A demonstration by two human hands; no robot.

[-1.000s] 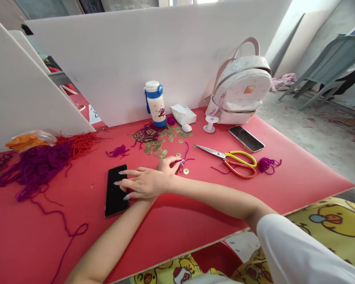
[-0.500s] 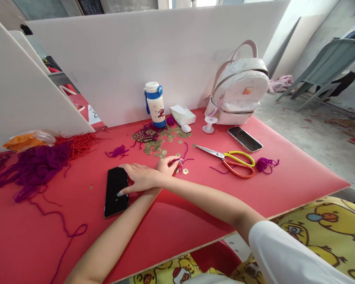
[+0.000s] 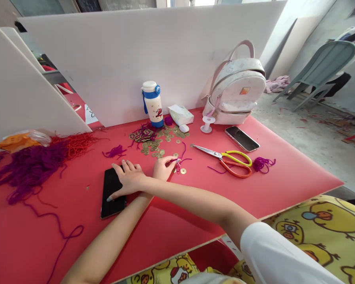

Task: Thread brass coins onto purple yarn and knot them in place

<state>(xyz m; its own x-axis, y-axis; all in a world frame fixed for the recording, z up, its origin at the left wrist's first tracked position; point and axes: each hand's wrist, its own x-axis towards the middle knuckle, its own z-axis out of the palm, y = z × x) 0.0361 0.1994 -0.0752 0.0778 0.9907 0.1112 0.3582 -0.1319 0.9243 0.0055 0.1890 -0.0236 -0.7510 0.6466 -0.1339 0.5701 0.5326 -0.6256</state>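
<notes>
My arms cross over the red table (image 3: 177, 221), the right one on top. My left hand (image 3: 163, 167) pinches a piece of purple yarn (image 3: 178, 161), whose loose ends spread over the tabletop. Two brass coins with square holes lie by those fingertips, one coin (image 3: 183, 171) plainly visible. Stretched out to the left, my right hand (image 3: 128, 179) has its fingers spread over a black phone (image 3: 112, 197), with the thumb on the dark screen. The phone lies flat.
Behind my hands are several coins (image 3: 149, 148), a bottle (image 3: 154, 104) and a tissue pack (image 3: 182, 116). Scissors (image 3: 225, 157), a second phone (image 3: 242, 139), a white spool (image 3: 207, 125) and a backpack (image 3: 233, 94) sit rightward. A purple yarn heap (image 3: 29, 167) lies left.
My right hand has shifted left and spread its fingers farther over the phone. My left hand keeps its pinch on the yarn. The whole view has moved slightly.
</notes>
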